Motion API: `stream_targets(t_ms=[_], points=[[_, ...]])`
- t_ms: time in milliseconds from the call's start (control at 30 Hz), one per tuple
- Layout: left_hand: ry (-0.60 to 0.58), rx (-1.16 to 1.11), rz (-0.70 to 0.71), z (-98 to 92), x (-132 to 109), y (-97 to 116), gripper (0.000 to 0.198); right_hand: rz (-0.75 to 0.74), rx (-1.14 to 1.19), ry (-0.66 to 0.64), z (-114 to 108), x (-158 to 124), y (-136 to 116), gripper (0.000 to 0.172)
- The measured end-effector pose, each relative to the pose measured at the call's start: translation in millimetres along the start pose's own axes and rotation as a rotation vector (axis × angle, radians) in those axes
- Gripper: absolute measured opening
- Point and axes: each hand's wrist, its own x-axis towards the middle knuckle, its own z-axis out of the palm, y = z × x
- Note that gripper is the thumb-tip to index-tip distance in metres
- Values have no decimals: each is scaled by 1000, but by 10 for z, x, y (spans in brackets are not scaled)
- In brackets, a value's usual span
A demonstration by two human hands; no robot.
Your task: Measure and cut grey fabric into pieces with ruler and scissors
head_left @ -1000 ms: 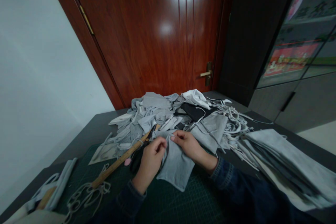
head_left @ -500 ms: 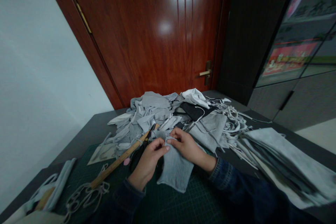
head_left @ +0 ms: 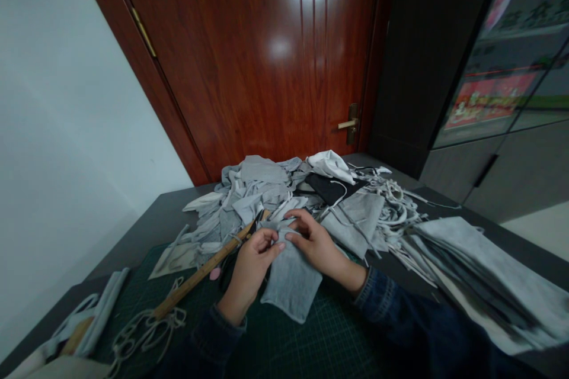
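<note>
Nearest to the camera, two hands work above one green cutting mat (head_left: pixel 329 337). The left hand (head_left: pixel 254 266) is half closed, and its fingertips (head_left: pixel 276 246) pinch the top edge of one piece of gray cloth (head_left: pixel 291 284). The right hand (head_left: pixel 316 246) is also half closed and holds the same edge from other side. This one piece hangs between the hands, and its lower end touches the mat. Left of the hands lie one wooden ruler (head_left: pixel 200 275), one pair of black-handled scissors (head_left: pixel 233 266) and one bundle of pale cord (head_left: pixel 146 325). On the right is one stack of gray cloth (head_left: pixel 484 272). Farther away is one mixed heap of cloth scraps (head_left: pixel 262 189), and behind it stands one wooden door (head_left: pixel 244 59) with one handle (head_left: pixel 349 124).
</note>
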Motion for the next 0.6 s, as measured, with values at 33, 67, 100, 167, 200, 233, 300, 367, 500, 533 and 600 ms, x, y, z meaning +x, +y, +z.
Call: stream_targets(t_ms=[33, 67, 100, 167, 200, 233, 300, 367, 500, 533, 600], points=[[-1, 1, 4, 0, 3, 0, 21, -29, -12, -6, -5, 4, -5, 31], [-1, 7, 9, 1, 4, 4, 21, -51, -29, -22, -9, 8, -5, 26], [3, 18, 16, 3, 3, 12, 22, -58, -47, -39, -13, 13, 0, 20], [18, 46, 32, 8, -4, 33, 23, -30, -66, -51, -20, 21, 22, 10], [27, 61, 41, 9, -9, 43, 23, -6, -65, -46, -22, 25, 37, 8], [35, 77, 50, 8, -14, 53, 23, 14, -54, -38, -24, 29, 49, 8], [49, 115, 62, 4, -24, 68, 23, 35, -8, -39, -29, 36, 63, 11], [46, 147, 76, -1, -29, 75, 22, 47, 53, -53, -36, 42, 56, 14], [11, 152, 87, 2, -23, 71, 22, 100, 156, -50, -46, 49, 25, 15], [7, 148, 84, 5, -21, 68, 22, 113, 177, -41, -45, 49, 26, 15], [7, 148, 85, 12, -20, 67, 21, 135, 210, -18, -37, 50, 42, 16]])
